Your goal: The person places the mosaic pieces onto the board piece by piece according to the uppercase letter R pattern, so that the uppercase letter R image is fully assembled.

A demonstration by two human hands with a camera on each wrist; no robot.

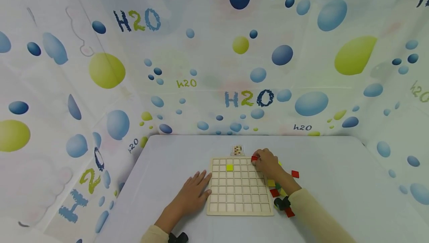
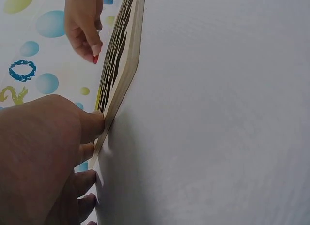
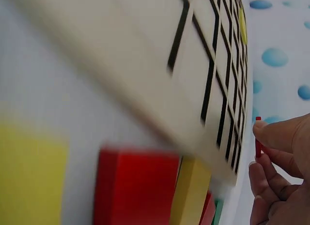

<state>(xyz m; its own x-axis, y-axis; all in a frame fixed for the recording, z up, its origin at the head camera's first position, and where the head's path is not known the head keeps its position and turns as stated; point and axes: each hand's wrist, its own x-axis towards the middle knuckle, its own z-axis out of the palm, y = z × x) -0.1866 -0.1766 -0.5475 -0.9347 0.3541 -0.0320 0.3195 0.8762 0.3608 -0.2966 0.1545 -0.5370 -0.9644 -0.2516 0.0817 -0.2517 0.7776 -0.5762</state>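
A wooden grid board (image 1: 239,214) lies on the white table, with one yellow square tile (image 1: 229,167) in its upper rows. My right hand (image 1: 269,164) pinches a thin red square tile (image 1: 254,158) between thumb and fingers, over the board's far right corner. In the right wrist view, that red tile (image 3: 258,143) stands edge-on in the fingertips. My left hand (image 1: 192,195) lies at the board's left side with its fingers spread and relaxed. The left wrist view shows its thumb touching the board's edge (image 2: 128,72).
Loose red tiles (image 1: 275,193), yellow tiles (image 1: 271,183) and a green tile (image 1: 278,186) lie along the board's right side, partly under my right forearm. One red tile (image 1: 295,174) sits farther right. Behind the board is a small printed pattern card (image 1: 237,150).
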